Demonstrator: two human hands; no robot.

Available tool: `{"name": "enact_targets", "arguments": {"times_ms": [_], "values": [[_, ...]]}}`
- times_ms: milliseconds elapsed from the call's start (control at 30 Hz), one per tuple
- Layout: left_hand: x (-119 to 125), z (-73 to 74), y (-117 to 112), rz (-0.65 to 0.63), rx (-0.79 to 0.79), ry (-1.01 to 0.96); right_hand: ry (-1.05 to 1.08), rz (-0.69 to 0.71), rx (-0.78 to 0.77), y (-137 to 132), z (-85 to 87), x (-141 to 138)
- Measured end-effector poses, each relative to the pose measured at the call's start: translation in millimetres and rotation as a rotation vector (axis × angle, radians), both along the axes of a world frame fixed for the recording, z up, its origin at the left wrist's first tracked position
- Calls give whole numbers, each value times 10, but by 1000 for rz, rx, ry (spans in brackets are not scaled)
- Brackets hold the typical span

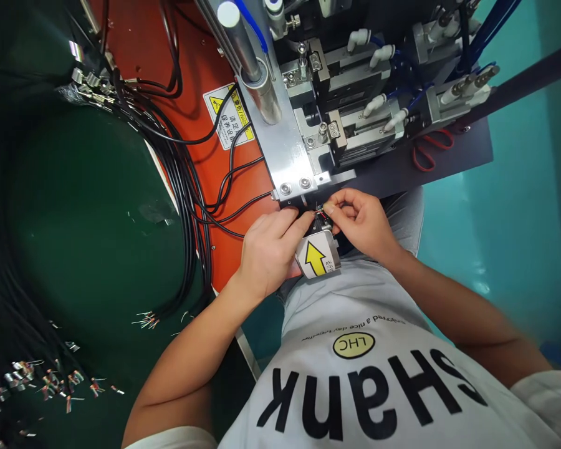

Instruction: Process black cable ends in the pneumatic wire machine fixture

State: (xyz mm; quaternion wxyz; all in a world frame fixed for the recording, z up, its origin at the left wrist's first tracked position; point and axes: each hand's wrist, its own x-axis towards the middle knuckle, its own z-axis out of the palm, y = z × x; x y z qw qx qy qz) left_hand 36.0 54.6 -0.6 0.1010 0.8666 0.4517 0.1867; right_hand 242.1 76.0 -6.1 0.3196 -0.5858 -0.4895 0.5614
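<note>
My left hand (272, 246) is closed, its thumb and forefinger pressed together at the front of the machine's small fixture. A black cable (231, 233) runs in under this hand, and thin coloured wires (322, 213) show at the fingertips. My right hand (365, 223) pinches at those thin wires from the other side, its fingers curled. Just below the fingertips sits a metal plate (314, 255) with a yellow arrow label. The fingers partly hide the wire ends and the fixture.
Above my hands stands a machine with a steel plate (287, 153), a round post (262, 93) and pneumatic cylinders (362, 140). Black cables (180, 168) cross the orange base (191, 50). More stripped cables (51, 377) lie on the green table (98, 218). Red-handled scissors (423, 159) lie at the right.
</note>
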Motion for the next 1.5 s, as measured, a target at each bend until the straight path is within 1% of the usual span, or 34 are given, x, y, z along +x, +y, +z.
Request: {"name": "enact_targets", "arguments": {"times_ms": [67,167,233,300,433,567,700,833,1033,1200,1300,1400,1433,1500], "values": [[-10,-14,0,-14,7,-15,-22,-8,28,-1,23,4],[-18,-17,-1,-13,19,-14,-119,-38,183,-5,38,-33],[-16,-8,-2,-8,25,-15,-156,-46,275,-9,19,-66],[-12,4,-1,-3,23,-15,-159,-53,320,-13,-22,-87],[-3,22,4,3,27,-7,-94,-44,294,-35,-107,-88],[2,29,13,-2,63,8,-90,-34,250,-46,-120,-86],[4,36,15,-1,55,10,-150,-18,312,-25,-89,-94],[3,44,14,2,41,1,-135,-10,342,-23,-104,-109],[2,45,16,-6,57,9,-63,-43,247,-51,-161,-127],[-3,29,11,-13,52,1,-63,-46,180,-57,-210,-114],[-4,24,9,-11,33,-4,-28,-34,123,-53,-233,-74],[0,29,15,12,-23,-36,-13,-10,84,-33,-189,-40],[2,33,18,18,-44,-54,-31,-11,102,-24,-158,-40],[6,43,24,25,-79,-88,-103,-21,195,-8,-82,-60]]}}
